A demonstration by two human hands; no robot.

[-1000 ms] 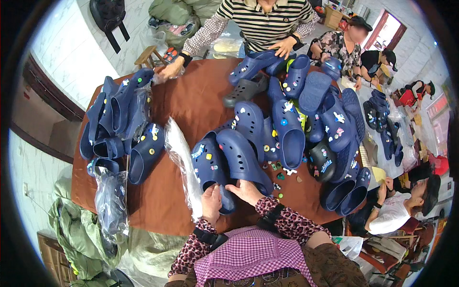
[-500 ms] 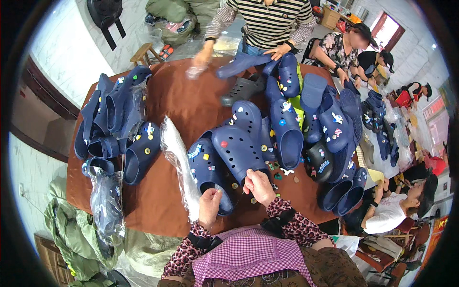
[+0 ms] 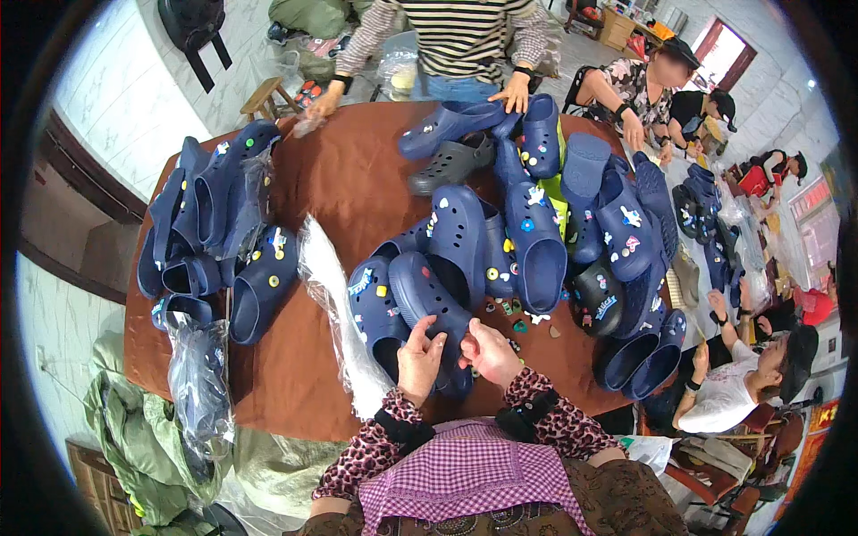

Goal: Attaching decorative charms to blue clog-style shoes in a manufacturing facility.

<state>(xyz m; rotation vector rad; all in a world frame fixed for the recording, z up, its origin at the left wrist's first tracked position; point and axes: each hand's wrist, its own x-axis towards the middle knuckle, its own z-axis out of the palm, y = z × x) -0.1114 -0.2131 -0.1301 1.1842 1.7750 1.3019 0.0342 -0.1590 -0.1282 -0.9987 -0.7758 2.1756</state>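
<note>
Two navy clogs lie side by side at the near edge of a round brown table. My left hand grips the heel of the nearer navy clog, fingers curled over its rim. My right hand is closed at the same clog's heel, pinching something too small to make out. The second navy clog with coloured charms lies just left of it. Loose small charms are scattered on the table right of my right hand.
A big heap of navy clogs fills the table's middle and right; another pile sits at the left. Clear plastic bags lie beside the clogs. A person in a striped shirt stands across; other people sit at the right.
My hands have come closer together on the near clog's heel. The striped-shirt person's hand at the far left drew back along the table edge.
</note>
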